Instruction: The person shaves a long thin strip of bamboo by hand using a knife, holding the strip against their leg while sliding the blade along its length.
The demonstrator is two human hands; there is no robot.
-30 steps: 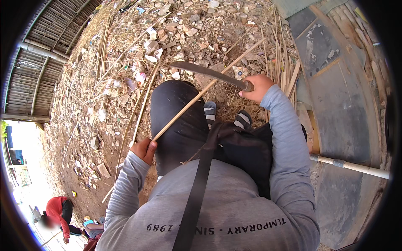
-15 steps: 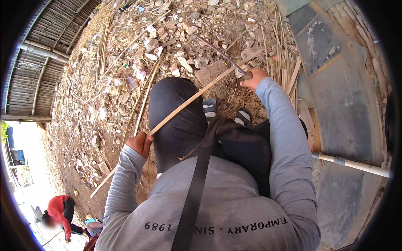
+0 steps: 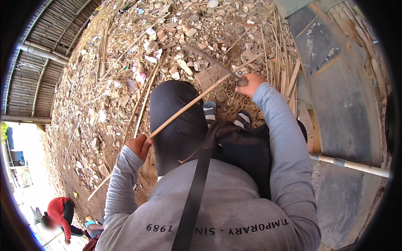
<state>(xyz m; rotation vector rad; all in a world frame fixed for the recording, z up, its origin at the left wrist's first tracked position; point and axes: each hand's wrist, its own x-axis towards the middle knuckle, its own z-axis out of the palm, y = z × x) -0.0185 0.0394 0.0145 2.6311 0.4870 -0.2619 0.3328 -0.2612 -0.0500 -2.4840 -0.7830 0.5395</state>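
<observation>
Holding a long, thin stick [image 3: 180, 112], the left hand [image 3: 139, 147] is at eight o'clock, and the stick slants over the dark knee [image 3: 169, 94] toward one o'clock. At two o'clock, the right hand [image 3: 252, 85] grips a big knife [image 3: 213, 61] by its handle, blade pointing to ten o'clock, crossing the stick; I cannot tell if they touch.

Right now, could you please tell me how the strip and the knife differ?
The strip is pale tan, the knife dark. The strip is longer than the knife. The strip slants up rightward from the left hand; the knife points up leftward from the right hand. Both are slender and held.
</observation>
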